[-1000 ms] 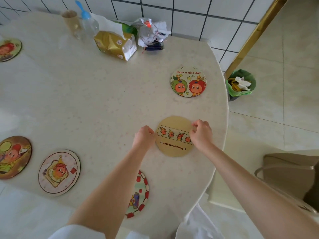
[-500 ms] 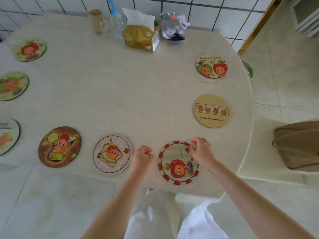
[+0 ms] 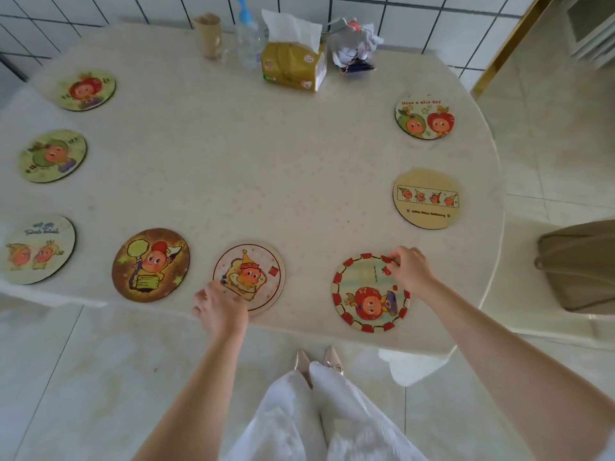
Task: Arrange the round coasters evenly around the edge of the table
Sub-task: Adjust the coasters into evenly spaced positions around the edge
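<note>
Both bare forearms reach up from the bottom of the view, the left from about 7 o'clock, the right from about 4 o'clock. The left hand [image 3: 221, 309] sits near centre, toward 8 o'clock, knuckles up, fingers curled under and closed loosely, resting on what lies beneath. The right hand [image 3: 411, 269] lies toward 3 o'clock of centre, wrist bent slightly, fingertips [image 3: 392, 261] bunched and pressed down at its 10 o'clock side, pinching lightly, palm facing down
</note>
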`<move>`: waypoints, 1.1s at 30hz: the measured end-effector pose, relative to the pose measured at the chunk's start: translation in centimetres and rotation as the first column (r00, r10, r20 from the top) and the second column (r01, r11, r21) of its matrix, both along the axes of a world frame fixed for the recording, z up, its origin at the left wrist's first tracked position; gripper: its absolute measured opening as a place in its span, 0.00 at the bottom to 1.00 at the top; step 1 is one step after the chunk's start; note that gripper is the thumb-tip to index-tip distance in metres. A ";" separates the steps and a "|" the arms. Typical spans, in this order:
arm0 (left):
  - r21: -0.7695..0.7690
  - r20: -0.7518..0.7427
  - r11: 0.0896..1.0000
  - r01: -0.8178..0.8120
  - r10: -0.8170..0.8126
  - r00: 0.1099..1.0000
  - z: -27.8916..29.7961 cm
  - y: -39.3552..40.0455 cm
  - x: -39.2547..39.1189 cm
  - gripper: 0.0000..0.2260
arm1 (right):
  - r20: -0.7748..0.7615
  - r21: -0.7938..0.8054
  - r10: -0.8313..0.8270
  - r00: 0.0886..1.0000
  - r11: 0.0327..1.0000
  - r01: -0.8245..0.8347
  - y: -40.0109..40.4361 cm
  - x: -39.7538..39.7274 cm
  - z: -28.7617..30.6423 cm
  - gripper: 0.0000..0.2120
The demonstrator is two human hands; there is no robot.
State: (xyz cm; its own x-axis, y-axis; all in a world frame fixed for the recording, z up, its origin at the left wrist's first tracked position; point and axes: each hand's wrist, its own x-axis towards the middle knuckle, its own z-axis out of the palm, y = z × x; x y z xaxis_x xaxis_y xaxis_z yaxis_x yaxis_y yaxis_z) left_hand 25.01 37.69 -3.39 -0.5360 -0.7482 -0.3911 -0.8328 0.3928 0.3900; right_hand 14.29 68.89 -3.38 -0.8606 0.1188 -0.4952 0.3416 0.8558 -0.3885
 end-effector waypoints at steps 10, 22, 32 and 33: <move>0.094 -0.030 0.992 -0.082 0.085 0.996 -0.5 -0.2 -0.3 0.20 | 0.050 -0.182 -0.201 0.978 0.961 0.207 1.1 1.3 1.3 0.05; 0.255 -0.005 0.923 -0.287 0.298 0.954 -0.3 -2.3 -0.8 0.27 | 0.642 -0.522 -0.634 0.431 0.051 0.851 2.0 10.0 1.0 0.05; 0.261 0.001 0.920 -0.292 0.302 0.953 -0.7 -1.9 -0.7 0.22 | 0.653 -0.514 -0.687 0.320 -0.091 0.853 0.5 10.7 0.1 0.06; 0.258 0.001 0.921 -0.291 0.301 0.953 -0.8 -1.8 -0.7 0.21 | 0.652 -0.512 -0.688 0.319 -0.090 0.854 0.3 10.7 0.1 0.07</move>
